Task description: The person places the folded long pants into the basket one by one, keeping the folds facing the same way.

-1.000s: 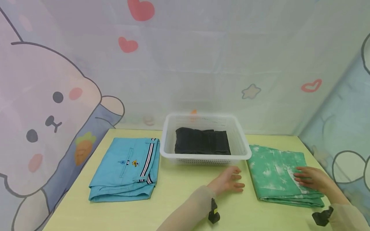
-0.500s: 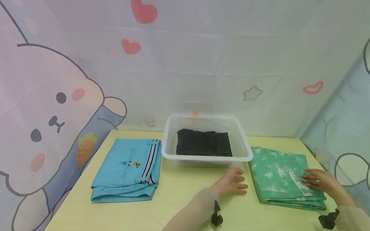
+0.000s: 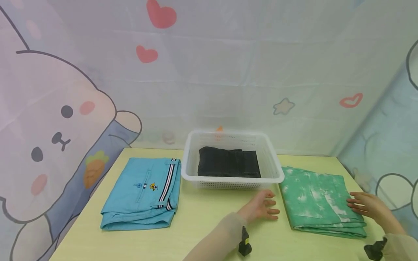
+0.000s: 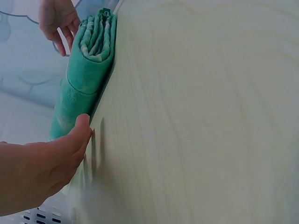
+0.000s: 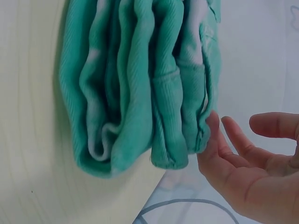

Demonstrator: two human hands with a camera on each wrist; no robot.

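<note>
A folded green garment with white patches [image 3: 313, 199] lies on the right of the table, its stacked layers showing in the right wrist view. At its right edge is my right hand [image 3: 372, 208], fingers loosely extended and nothing gripped; whether the fingertips touch the cloth I cannot tell. My left hand [image 3: 259, 207] stands left of the same garment with relaxed fingers, a small gap apart from it in the head view. In the left wrist view the left hand [image 4: 46, 163] appears beside the rolled-looking fold of the green garment [image 4: 86, 79].
Behind my left hand, a white plastic basket [image 3: 232, 179] holds a folded black garment [image 3: 228, 162]. Folded blue trousers with a striped waistband [image 3: 140, 192] lie left of the basket. A printed cloth backdrop [image 3: 228, 72] rises behind the pale yellow table [image 3: 156, 244].
My right hand has moved right, from over the green garment to its right edge. The left hand has barely shifted. The garments and basket stay where they were.
</note>
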